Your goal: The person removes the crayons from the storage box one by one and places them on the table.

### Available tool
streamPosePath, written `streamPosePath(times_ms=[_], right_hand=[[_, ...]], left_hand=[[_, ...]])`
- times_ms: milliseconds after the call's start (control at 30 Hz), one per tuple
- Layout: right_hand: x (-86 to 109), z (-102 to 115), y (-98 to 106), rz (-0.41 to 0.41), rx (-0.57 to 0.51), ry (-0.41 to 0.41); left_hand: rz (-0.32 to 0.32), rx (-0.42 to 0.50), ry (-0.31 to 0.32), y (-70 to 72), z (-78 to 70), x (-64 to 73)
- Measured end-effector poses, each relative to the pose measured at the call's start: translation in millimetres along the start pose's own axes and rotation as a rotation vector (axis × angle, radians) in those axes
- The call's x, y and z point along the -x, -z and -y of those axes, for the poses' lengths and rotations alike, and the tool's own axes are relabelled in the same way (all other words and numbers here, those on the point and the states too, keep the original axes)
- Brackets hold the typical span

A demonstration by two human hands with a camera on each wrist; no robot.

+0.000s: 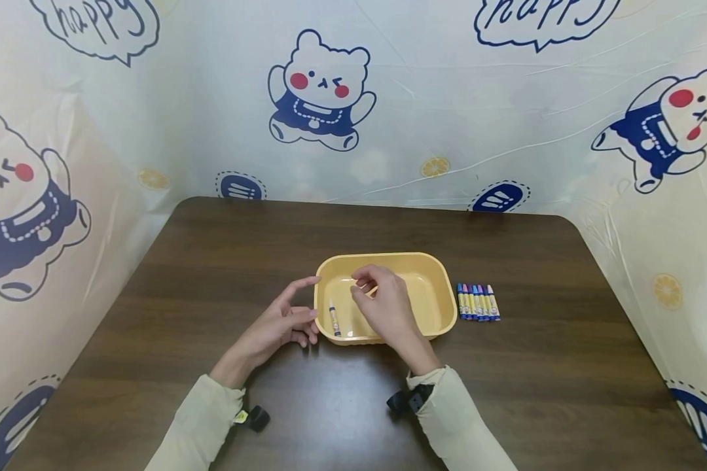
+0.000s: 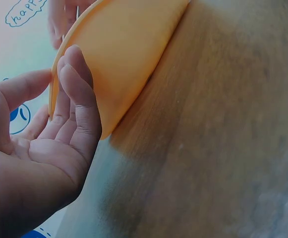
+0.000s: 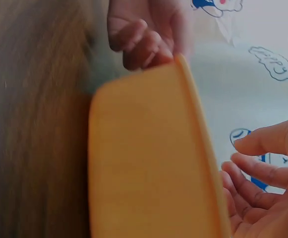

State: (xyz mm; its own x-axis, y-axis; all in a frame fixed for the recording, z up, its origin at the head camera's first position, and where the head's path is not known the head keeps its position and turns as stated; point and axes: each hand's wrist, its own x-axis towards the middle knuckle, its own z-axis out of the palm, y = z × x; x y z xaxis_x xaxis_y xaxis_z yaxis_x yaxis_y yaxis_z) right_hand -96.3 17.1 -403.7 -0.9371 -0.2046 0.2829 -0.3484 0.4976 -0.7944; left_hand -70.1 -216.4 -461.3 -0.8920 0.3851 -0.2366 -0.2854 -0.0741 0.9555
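Observation:
A yellow plastic basket [image 1: 424, 288] sits on the table. One crayon [image 1: 334, 320] with a blue-and-yellow wrapper lies inside it, near the left end. My left hand [image 1: 279, 327] is at the basket's left end; thumb and index fingertip touch the rim, and the other fingers hang loosely bent outside the wall. Over the inside of the basket hovers my right hand [image 1: 385, 304], its fingers loosely bent. In the right wrist view, thumb and fingertips of the right hand [image 3: 267, 183] stand apart with nothing visible between them.
Several crayons [image 1: 478, 302] lie side by side in a row, just right of the basket. The dark wooden table [image 1: 241, 255] ends at a patterned backdrop [image 1: 400, 118] behind and at both sides. Each wrist carries a small black camera [image 1: 258, 418].

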Motion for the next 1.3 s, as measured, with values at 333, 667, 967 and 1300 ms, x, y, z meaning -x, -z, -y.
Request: streamPosePath(times_ms=[333, 667, 967, 1300], right_hand=[[7.0, -5.9, -33.8, 0.123, 0.192, -0.015], [4.6, -9.0, -37.4, 0.304, 0.341, -0.132], [-6.5, -2.2, -40.4, 0.463, 0.460, -0.222], [-10.7, -8.3, -37.3, 0.413, 0.483, -0.231]], left_hand=[[0.010, -0.003, -0.021, -0.3, 0.2, 0.0], [0.001, -0.005, -0.014, -2.3, -1.1, -1.6], [-0.003, 0.026, -0.011, -0.5, 1.3, 0.8], [0.004, 0.012, -0.021, -1.5, 2.4, -0.8]])
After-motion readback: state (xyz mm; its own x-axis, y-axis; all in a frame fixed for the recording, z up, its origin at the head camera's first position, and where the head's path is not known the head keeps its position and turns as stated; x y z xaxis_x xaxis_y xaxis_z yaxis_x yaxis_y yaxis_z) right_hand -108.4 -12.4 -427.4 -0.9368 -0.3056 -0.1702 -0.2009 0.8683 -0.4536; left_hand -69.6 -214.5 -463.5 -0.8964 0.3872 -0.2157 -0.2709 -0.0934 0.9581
